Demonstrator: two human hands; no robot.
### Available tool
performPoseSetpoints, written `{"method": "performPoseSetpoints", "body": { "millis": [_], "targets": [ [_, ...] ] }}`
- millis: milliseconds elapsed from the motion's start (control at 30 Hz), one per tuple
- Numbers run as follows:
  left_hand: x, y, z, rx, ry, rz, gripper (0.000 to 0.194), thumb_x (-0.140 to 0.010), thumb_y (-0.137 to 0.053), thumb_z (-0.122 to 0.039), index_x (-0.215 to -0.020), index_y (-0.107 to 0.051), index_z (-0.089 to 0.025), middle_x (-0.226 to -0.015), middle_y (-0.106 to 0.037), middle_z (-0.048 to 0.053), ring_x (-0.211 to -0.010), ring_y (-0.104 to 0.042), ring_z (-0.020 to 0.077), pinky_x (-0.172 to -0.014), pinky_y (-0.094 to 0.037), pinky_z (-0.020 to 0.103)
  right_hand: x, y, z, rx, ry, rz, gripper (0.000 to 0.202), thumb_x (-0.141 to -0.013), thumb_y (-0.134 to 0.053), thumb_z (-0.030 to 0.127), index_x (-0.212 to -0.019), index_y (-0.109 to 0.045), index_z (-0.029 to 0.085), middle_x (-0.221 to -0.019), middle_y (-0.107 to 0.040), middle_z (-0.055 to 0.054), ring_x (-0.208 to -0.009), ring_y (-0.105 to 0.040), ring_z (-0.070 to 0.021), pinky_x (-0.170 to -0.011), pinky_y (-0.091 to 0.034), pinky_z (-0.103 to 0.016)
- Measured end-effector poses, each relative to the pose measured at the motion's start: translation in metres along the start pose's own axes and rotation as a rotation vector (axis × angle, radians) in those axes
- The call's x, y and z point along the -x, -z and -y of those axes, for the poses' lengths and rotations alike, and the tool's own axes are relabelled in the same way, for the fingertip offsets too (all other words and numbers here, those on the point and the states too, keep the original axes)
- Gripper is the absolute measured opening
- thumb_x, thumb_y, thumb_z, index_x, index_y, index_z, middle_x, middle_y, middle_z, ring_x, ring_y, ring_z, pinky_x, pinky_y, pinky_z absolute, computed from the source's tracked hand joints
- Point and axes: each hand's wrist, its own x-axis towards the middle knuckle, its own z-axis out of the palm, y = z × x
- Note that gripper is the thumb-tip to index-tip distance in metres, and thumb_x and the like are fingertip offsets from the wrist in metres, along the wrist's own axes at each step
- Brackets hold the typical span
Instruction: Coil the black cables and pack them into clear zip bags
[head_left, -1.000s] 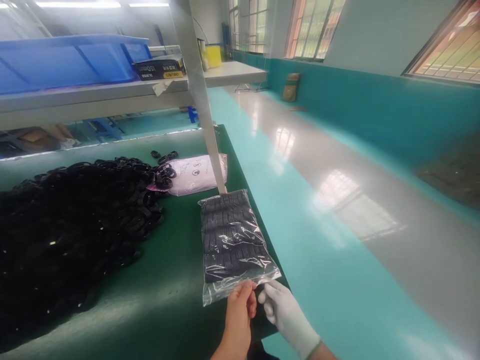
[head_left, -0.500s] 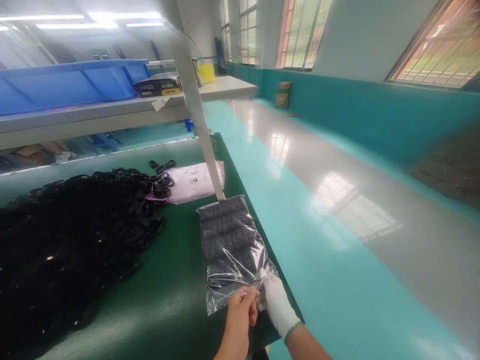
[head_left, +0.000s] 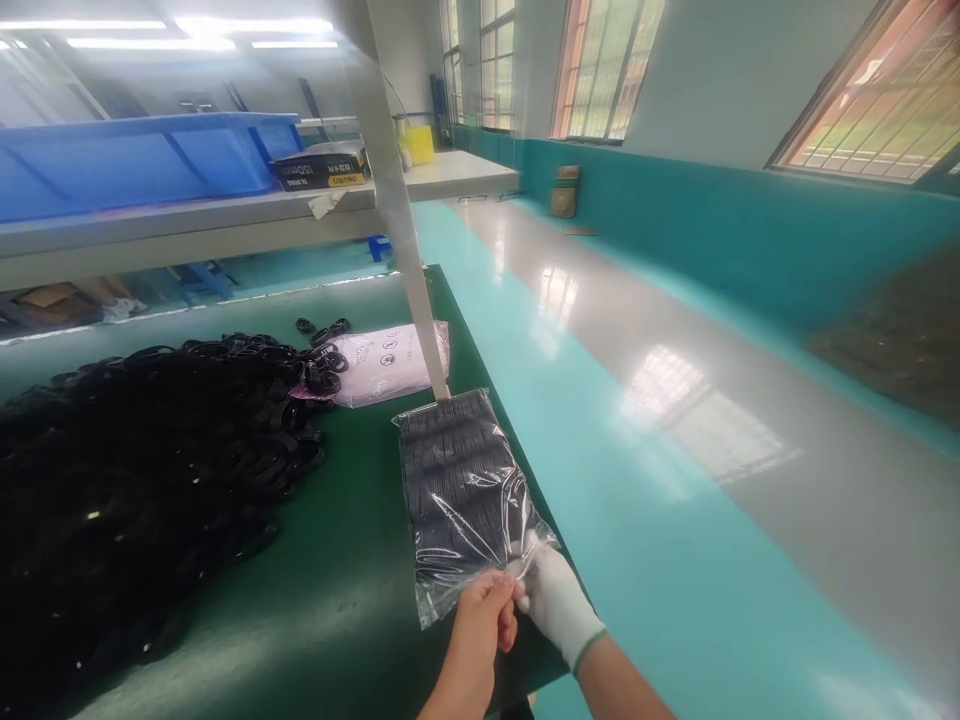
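Observation:
A clear plastic bag [head_left: 459, 470] packed with rows of black ring-like parts lies flat near the right edge of the green table [head_left: 352, 600]. At the bag's near end, my bare left hand [head_left: 486, 612] pinches the plastic edge between thumb and fingers. Just beside it, touching or nearly touching, my right hand [head_left: 553, 600] in a white glove with a green cuff is closed on the bag's near right corner. Folds and shine run through the plastic where both hands meet. The fingertips of the gloved hand are partly hidden by the plastic.
A big heap of black rings [head_left: 150, 490] covers the table's left side. Behind the bag lie a pinkish printed plastic bag [head_left: 382, 362] and a slanting post [head_left: 409, 250]. A raised shelf holds a blue bin [head_left: 142, 165] and a black box [head_left: 319, 168]. Floor lies to the right.
My gloved right hand has shifted slightly at the bag's corner, and the plastic there is folded differently. My left hand stays pinched at nearly the same spot.

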Motion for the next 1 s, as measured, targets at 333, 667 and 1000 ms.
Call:
{"method": "performPoseSetpoints", "body": {
  "millis": [333,667,1000],
  "targets": [
    [0.056,0.026,-0.021,-0.649,-0.047,0.009,0.036,-0.069,-0.060,-0.051,-0.054,-0.057,-0.018,-0.044,-0.052,0.000,-0.040,-0.045,0.0111,-0.042,-0.031,0.022,0.073,0.042,0.021,0.645,0.244,-0.086,0.015,-0.074,-0.055,0.036,-0.064,-0.056,0.025,-0.059,-0.057,-0.001,-0.062,-0.052,-0.0187,-0.061,-0.041,-0.031],
    [0.052,0.073,-0.060,-1.115,-0.422,-0.286,0.044,-0.080,-0.046,-0.046,-0.121,-0.055,-0.029,-0.128,-0.054,0.001,-0.123,-0.041,0.0275,-0.098,-0.036,0.042,0.039,0.018,0.048,1.508,0.848,-0.010,0.058,-0.082,-0.045,0.039,-0.133,-0.041,0.011,-0.143,-0.032,-0.010,-0.133,-0.023,-0.0324,-0.110,-0.003,-0.053],
    [0.049,0.088,-0.085,-1.207,-0.051,-0.464,0.037,-0.078,-0.040,-0.057,-0.082,-0.061,-0.026,-0.083,-0.067,0.005,-0.072,-0.061,0.0248,-0.058,-0.040,0.031,0.041,0.080,0.054,0.530,0.188,-0.110,0.028,-0.080,-0.046,0.040,-0.095,-0.057,0.020,-0.081,-0.064,-0.007,-0.071,-0.062,-0.0191,-0.060,-0.050,-0.031]
  ]
}}
